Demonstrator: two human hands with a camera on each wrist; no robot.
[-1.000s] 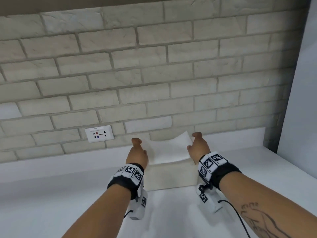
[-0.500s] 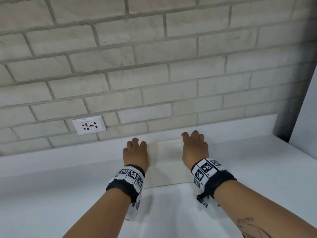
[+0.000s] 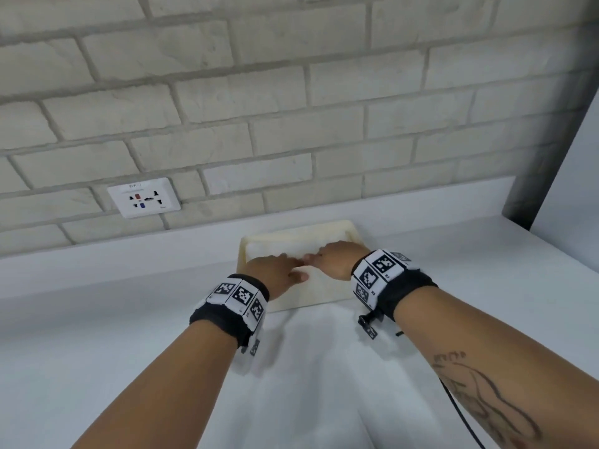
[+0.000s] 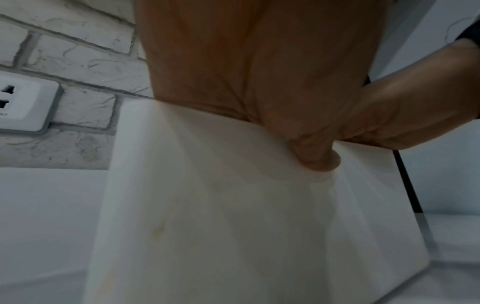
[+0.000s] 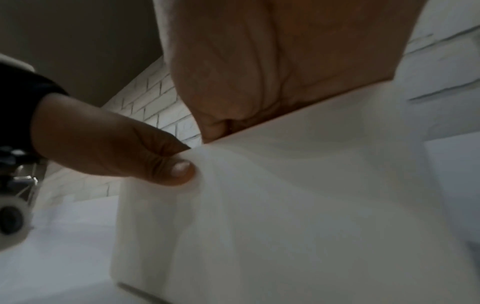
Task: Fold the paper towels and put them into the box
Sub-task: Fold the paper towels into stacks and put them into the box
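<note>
A cream box [image 3: 324, 288] stands at the back of the white counter, against the wall ledge. White paper towel [image 3: 291, 248] lies inside it, mostly hidden by my hands. My left hand [image 3: 280, 270] lies flat over the box's left half, fingers pointing right. Its thumb [image 4: 319, 160] rests on the front wall [image 4: 233, 226]. Over the right half my right hand [image 3: 329, 258] lies flat, fingers pointing left, and the two sets of fingertips meet in the middle. In the right wrist view the right palm [image 5: 272, 61] sits above the box wall [image 5: 285, 205].
A wall socket [image 3: 144, 197] sits on the brick wall to the left of the box. A white upright panel [image 3: 577, 150] closes the right side. The white counter [image 3: 97, 351] spreads left and toward me. A black cable [image 3: 463, 413] hangs from my right wrist.
A second ago both hands held a towel sheet up over the box. They then dropped flat at its two ends and have since slid together to the middle.
</note>
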